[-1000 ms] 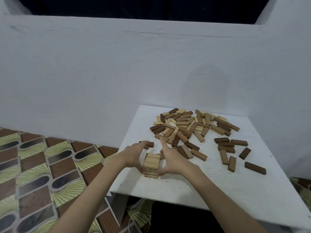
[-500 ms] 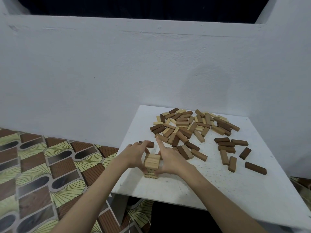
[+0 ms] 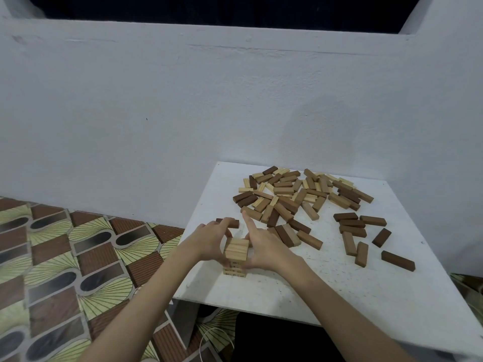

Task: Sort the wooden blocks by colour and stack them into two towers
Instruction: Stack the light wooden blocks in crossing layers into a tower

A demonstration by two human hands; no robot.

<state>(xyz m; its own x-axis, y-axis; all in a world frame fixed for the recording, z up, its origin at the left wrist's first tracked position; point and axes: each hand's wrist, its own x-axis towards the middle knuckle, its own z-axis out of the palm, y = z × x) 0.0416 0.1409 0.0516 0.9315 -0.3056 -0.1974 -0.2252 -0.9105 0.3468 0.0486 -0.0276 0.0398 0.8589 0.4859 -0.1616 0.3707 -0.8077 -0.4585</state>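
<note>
Where the patterned floor tiles [image 3: 65, 257] end at far left, the white tabletop [image 3: 339, 291] begins, set against a white wall [image 3: 183, 113]. Near the tabletop's front-left corner stands a short tower of light blocks [image 3: 236, 253], several layers high, top layer of three pale blocks side by side. Left hand [image 3: 213, 240] is cupped against the tower's left side, fingers curled around it at the upper layers. A single dark block [image 3: 228, 222] lies flat just behind the left hand's fingers. Right hand [image 3: 266, 248] grasps the tower's right side, thumb low on the front face, index finger raised and pointing away from the tower. Behind and to the right of the hands: a mixed pile of light and dark blocks [image 3: 295, 197], unsorted, many overlapping. Further right, a loose group of brown blocks [image 3: 358, 231] lies flat and mostly apart from one another; the outermost dark block [image 3: 397, 260] sits alone nearest the right edge.
</note>
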